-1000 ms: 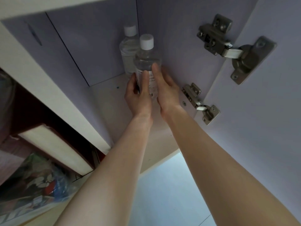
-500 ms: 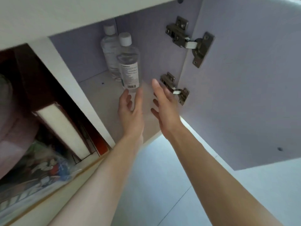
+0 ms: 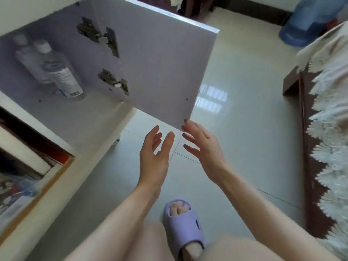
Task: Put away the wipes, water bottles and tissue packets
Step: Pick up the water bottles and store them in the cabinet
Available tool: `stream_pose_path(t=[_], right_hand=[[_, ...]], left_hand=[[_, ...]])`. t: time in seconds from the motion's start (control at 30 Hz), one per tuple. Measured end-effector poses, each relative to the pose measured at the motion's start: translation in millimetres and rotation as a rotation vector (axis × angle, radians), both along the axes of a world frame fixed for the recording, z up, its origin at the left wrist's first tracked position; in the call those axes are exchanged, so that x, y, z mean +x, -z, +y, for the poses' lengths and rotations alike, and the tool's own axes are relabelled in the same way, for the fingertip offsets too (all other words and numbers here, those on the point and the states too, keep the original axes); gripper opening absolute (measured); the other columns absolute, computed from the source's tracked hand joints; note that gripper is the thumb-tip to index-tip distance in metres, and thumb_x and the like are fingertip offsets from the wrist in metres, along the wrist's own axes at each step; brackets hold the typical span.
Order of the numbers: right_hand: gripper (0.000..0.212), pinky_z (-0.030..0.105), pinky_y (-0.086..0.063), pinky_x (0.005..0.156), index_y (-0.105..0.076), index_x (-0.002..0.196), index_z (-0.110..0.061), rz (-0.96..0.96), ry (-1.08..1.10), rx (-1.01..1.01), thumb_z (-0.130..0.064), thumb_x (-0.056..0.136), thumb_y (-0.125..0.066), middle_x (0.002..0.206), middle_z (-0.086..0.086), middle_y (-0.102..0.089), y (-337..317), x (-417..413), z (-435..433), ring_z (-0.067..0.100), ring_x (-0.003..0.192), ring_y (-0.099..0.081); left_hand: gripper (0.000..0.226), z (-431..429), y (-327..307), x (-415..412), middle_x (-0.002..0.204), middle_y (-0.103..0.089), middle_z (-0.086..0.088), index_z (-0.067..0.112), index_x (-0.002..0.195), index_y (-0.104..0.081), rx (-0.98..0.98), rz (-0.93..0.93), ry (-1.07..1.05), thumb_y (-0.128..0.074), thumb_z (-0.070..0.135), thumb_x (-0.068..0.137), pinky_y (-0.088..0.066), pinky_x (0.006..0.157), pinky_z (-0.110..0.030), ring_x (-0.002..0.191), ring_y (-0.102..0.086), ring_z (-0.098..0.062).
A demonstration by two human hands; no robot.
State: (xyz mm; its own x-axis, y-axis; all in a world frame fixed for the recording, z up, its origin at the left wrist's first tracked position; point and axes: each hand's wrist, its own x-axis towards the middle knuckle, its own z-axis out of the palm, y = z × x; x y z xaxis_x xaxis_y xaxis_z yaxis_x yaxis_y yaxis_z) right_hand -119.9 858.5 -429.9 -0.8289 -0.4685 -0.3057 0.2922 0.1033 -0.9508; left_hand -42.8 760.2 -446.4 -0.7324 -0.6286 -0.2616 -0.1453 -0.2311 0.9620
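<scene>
Two water bottles (image 3: 56, 72) stand upright, side by side, inside the cabinet (image 3: 62, 117) at upper left of frame; door (image 3: 154, 68) open. Left hand (image 3: 153, 157) and right hand (image 3: 204, 149) at centre frame, both empty, fingers spread wide, clear of the shelf. Wipes and tissue packets not visible. Judgement: next fetch should leave the door open and place items beside the bottles without toppling them.
</scene>
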Motion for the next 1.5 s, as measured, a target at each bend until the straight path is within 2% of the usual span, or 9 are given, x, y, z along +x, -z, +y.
stream_pose_path(t=[0.33,0.47,0.6,0.87,1.0,1.13,1.27,1.4,1.5], right_hand=[[0.044,0.038,-0.049,0.100,-0.064,0.108,-0.040,-0.024,0.247,0.032,-0.061,0.069,-0.061,0.127,-0.011,-0.062,-1.2,-33.0,103.8,0.010,0.115,-0.060],[0.043,0.038,-0.049,0.100,-0.064,0.110,-0.038,-0.054,0.290,0.054,-0.059,0.073,-0.060,0.124,-0.010,-0.064,-6.9,-73.3,117.5,0.007,0.112,-0.062],[0.047,0.037,-0.050,0.098,-0.063,0.118,-0.034,-0.142,0.293,0.089,-0.057,0.077,-0.061,0.123,-0.007,-0.065,-33.3,-114.4,121.9,0.009,0.112,-0.062],[0.042,0.039,-0.048,0.100,-0.066,0.105,-0.033,-0.310,0.280,0.163,-0.059,0.073,-0.057,0.118,-0.007,-0.067,-129.7,-183.7,106.2,0.010,0.111,-0.063],[0.038,0.039,-0.049,0.099,-0.067,0.100,-0.033,-0.353,0.251,0.178,-0.057,0.073,-0.058,0.115,-0.007,-0.068,-183.0,-220.1,94.2,0.010,0.109,-0.064],[0.032,0.042,-0.047,0.102,-0.067,0.101,-0.034,-0.382,0.199,0.196,-0.055,0.077,-0.062,0.116,-0.006,-0.067,-226.6,-264.0,67.1,0.011,0.109,-0.063],[0.036,0.043,-0.047,0.102,-0.067,0.101,-0.034,-0.428,0.156,0.214,-0.055,0.073,-0.059,0.118,-0.003,-0.067,-255.0,-315.4,26.8,0.012,0.110,-0.063],[0.032,0.038,-0.050,0.097,-0.066,0.105,-0.035,-0.444,0.111,0.229,-0.052,0.078,-0.065,0.118,-0.006,-0.068,-258.8,-337.8,12.8,0.010,0.109,-0.064],[0.037,0.034,-0.050,0.095,-0.065,0.106,-0.038,-0.424,0.013,0.282,-0.055,0.073,-0.063,0.119,-0.009,-0.067,-243.4,-387.8,-20.3,0.009,0.110,-0.063]], left_hand=[[0.060,91.2,-7.3,-52.0,0.129,-0.058,0.006,0.035,0.124,-0.051,0.038,0.018,0.296,-0.061,0.057,0.070,-0.040,0.086,-0.010,0.122,-0.052,-0.005],[0.045,104.4,-12.1,-96.5,0.130,-0.058,0.005,0.034,0.126,-0.051,0.077,-0.012,0.297,-0.063,0.043,0.084,-0.040,0.091,-0.013,0.123,-0.052,-0.006],[0.042,113.1,-36.2,-133.0,0.129,-0.058,0.001,0.027,0.130,-0.052,0.130,-0.096,0.245,-0.062,0.034,0.090,-0.040,0.096,-0.019,0.123,-0.052,-0.008],[0.035,106.7,-137.2,-189.7,0.129,-0.058,0.002,0.032,0.125,-0.051,0.184,-0.278,0.094,-0.060,0.035,0.091,-0.040,0.086,-0.008,0.121,-0.052,-0.005],[0.036,100.5,-194.1,-223.4,0.129,-0.058,0.000,0.029,0.127,-0.052,0.166,-0.330,0.007,-0.060,0.034,0.091,-0.039,0.103,-0.024,0.122,-0.052,-0.006],[0.033,79.5,-241.9,-266.4,0.129,-0.058,-0.002,0.030,0.124,-0.052,0.172,-0.370,-0.103,-0.059,0.034,0.092,-0.041,0.098,-0.020,0.122,-0.052,-0.008],[0.036,41.3,-275.7,-314.7,0.130,-0.057,-0.001,0.027,0.127,-0.053,0.173,-0.406,-0.177,-0.059,0.034,0.092,-0.041,0.105,-0.040,0.124,-0.051,-0.010],[0.038,21.7,-275.6,-331.4,0.132,-0.056,-0.004,0.022,0.131,-0.051,0.160,-0.426,-0.205,-0.057,0.028,0.094,-0.040,0.095,-0.016,0.124,-0.052,-0.012],[0.038,-11.3,-257.3,-378.1,0.133,-0.056,-0.005,0.021,0.131,-0.051,0.156,-0.431,-0.226,-0.058,0.026,0.094,-0.041,0.097,-0.017,0.124,-0.052,-0.013]])
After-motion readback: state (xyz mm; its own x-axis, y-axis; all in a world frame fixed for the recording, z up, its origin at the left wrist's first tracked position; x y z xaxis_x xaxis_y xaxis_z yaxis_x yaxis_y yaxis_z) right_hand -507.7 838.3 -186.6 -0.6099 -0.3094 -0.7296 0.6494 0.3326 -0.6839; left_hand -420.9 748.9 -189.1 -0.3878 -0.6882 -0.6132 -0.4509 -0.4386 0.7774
